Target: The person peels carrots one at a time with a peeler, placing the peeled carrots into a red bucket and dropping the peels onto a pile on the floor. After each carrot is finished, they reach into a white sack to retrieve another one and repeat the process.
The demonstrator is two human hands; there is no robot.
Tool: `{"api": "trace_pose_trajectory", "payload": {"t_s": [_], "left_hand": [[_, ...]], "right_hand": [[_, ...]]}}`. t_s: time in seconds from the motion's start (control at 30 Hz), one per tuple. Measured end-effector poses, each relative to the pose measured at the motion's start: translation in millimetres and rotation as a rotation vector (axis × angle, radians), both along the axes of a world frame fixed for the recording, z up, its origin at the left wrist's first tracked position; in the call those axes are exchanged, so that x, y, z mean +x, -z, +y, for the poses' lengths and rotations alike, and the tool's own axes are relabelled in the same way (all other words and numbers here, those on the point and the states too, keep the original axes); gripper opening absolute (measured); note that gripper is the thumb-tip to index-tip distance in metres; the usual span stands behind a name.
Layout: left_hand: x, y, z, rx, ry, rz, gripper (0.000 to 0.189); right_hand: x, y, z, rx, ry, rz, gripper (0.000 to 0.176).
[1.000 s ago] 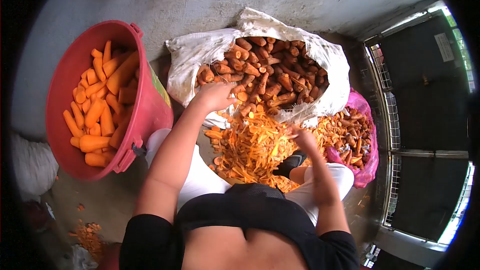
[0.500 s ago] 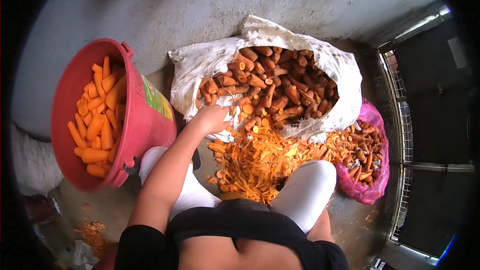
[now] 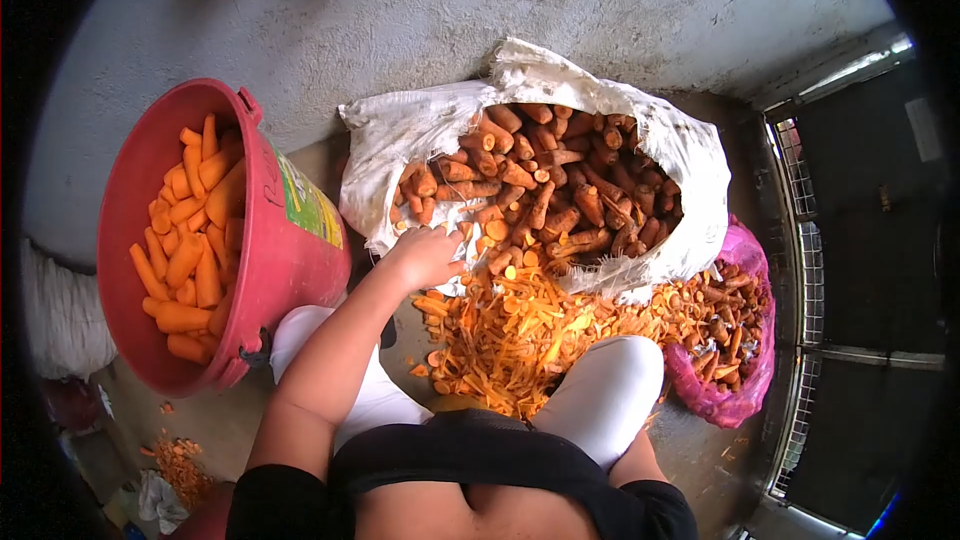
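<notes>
A: I'm on the head feed; what lies around the left hand (image 3: 425, 256), left to right?

B: Far left of it I see a pale bag (image 3: 65, 325), then the red tub (image 3: 285, 275) with smooth orange carrots (image 3: 188, 260) in it. Just beyond the hand and to its right lies the white sack (image 3: 690, 135), its torn mouth full of brown-skinned carrots (image 3: 588, 202). Peelings (image 3: 505, 325) are heaped near the hand, toward the person and rightward. Well apart to the right are the pink bag (image 3: 730, 402) and, past it, the dark panels (image 3: 870, 240).

A: Anything in the way?

B: The right knee (image 3: 605, 395): it covers part of the heap and blocks my view of the right hand, below the right forearm (image 3: 638, 465).

A: What's different from a second ago?

B: The left hand is still by the sack's mouth. The right hand was blurred over the peelings; now it's hidden. The knee has swung inward, covering the dark shoe I saw then.

A: And the hands' state?

B: Left: fingers loosely bent, at the sack's lower left edge beside carrot pieces (image 3: 497, 230). I can't tell whether it grips anything. Right: I can't tell.
</notes>
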State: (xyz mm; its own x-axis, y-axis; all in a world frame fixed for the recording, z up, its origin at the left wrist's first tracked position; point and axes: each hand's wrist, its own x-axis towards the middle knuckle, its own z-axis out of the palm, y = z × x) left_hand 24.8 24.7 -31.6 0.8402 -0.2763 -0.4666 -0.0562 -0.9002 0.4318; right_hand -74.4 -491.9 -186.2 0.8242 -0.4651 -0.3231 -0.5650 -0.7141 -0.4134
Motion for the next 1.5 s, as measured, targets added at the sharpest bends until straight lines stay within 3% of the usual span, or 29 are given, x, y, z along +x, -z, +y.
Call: {"api": "trace_pose_trajectory", "payload": {"t_s": [0.13,0.27,0.33,0.37,0.43,0.47,0.5,0.53,0.6,0.67,0.7,0.73,0.8,0.87,0.9,0.93,1.07,1.17,1.27,1.4,1.5], "left_hand": [[-4,2,0,-0.007,-0.002,-0.079,0.045],[-3,-2,-8,-0.018,0.02,-0.08,0.041],[-4,-2,-12,-0.008,0.014,-0.081,0.04],[-3,-10,-13,-0.005,0.021,-0.049,0.04],[-2,-9,-15,-0.024,0.028,-0.06,0.041],[-1,-9,-16,-0.031,0.031,-0.065,0.041],[0,-11,-17,-0.012,0.041,-0.055,0.042],[1,-12,-17,-0.018,0.032,-0.046,0.042],[3,-13,-17,-0.025,0.021,-0.028,0.042],[2,-14,-18,-0.009,0.003,-0.066,0.035],[1,-10,-20,-0.002,-0.008,-0.061,0.036],[1,-5,-22,0.003,-0.021,-0.053,0.036],[0,-14,-21,-0.033,-0.018,0.018,0.039],[-1,-18,-18,-0.068,0.001,0.093,0.048],[-5,-16,-16,-0.101,-0.014,0.041,0.047],[-6,-15,-13,-0.124,-0.021,0.059,0.047],[-7,-16,-3,-0.06,-0.03,0.049,0.047],[-13,-7,-3,-0.036,-0.02,0.026,0.047],[-18,-4,-6,-0.058,-0.016,-0.026,0.047],[-17,-5,-7,-0.11,-0.027,-0.026,0.047],[-18,-6,-7,-0.099,-0.018,-0.034,0.047]], "right_hand": [[31,-13,5,-0.082,-0.089,-0.099,0.046],[124,-47,11,-0.235,-0.341,-0.286,0.049],[190,-59,7,-0.366,-0.479,-0.149,0.055],[213,-102,47,-0.328,-0.446,-0.013,0.055],[252,-130,97,-0.317,-0.584,-0.162,0.052],[278,-115,104,-0.297,-0.716,-0.315,0.052],[290,-128,136,-0.205,-0.585,-0.206,0.051],[303,-123,158,-0.259,-0.616,-0.244,0.052],[328,-91,197,-0.06,-0.61,-0.367,0.047],[348,-55,238,0.168,-0.497,-0.33,0.039],[352,-38,259,0.257,-0.468,-0.306,0.042],[343,-53,291,0.224,-0.46,-0.272,0.045],[360,-14,321,0.108,-0.503,-0.258,0.049],[379,33,338,0.175,-0.504,-0.255,0.056],[380,38,348,0.254,-0.481,-0.273,0.055],[385,41,357,0.149,-0.457,-0.158,0.054],[389,52,379,0.204,-0.451,-0.077,0.052],[400,99,381,0.237,-0.521,-0.193,0.054],[399,103,386,0.26,-0.519,-0.195,0.053],[403,107,380,0.736,-0.472,-0.154,0.047],[413,103,380,0.668,-0.284,0.157,0.053]]}}
